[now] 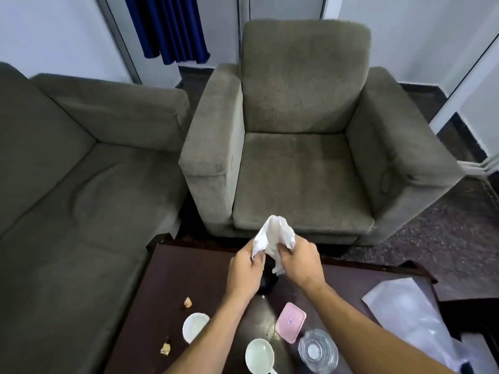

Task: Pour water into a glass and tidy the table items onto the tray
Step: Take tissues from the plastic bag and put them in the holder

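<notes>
Both hands are raised over the far part of a dark wooden coffee table [175, 279], each clamped on the same crumpled white tissue [275, 236]. The left hand [243, 271] pinches the tissue's left edge with curled fingers, and the right hand [298, 263] grips its right side in a loose fist. The hands are close together but not touching. The paper stands up between them, and a ragged end hangs down below.

Directly under the hands sits a dark rounded object [267, 284]. Most of it is hidden by the left wrist, so what it is cannot be made out.

Nearer the camera, a pink rectangular packet [290, 322] lies between the forearms. Just beside it is a clear plastic bottle [318, 349], seen from above with a white cap. One white cup [193, 326] is partly covered by the left forearm. A second white cup [259, 356] sits at the bottom edge, and its handle is cut off by the frame.

Two small crumpled wrappers [188, 302] [166, 349] lie on the table's left side, well apart. A translucent plastic bag [405, 309] is spread over the right end and runs out of view at the corner.

Beyond the table stand a grey-green armchair [297, 157] and a matching sofa [67, 171], with a blue curtain [167, 25] hanging behind.
</notes>
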Action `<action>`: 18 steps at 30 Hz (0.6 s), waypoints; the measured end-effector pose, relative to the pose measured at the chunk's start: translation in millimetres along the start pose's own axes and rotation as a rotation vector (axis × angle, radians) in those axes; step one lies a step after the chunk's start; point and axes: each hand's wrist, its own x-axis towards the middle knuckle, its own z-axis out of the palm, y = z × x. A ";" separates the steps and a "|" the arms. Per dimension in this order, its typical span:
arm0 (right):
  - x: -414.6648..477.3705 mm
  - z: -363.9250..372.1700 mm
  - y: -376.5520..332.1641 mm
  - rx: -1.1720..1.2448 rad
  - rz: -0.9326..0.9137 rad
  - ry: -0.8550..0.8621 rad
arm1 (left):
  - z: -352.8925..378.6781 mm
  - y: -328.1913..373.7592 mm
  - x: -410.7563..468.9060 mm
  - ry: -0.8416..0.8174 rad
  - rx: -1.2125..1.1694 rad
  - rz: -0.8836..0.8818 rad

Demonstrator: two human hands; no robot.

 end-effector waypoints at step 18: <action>14.1 81.5 83.1 -0.009 -0.073 0.006 | 49.7 -83.7 5.9 0.219 0.306 0.255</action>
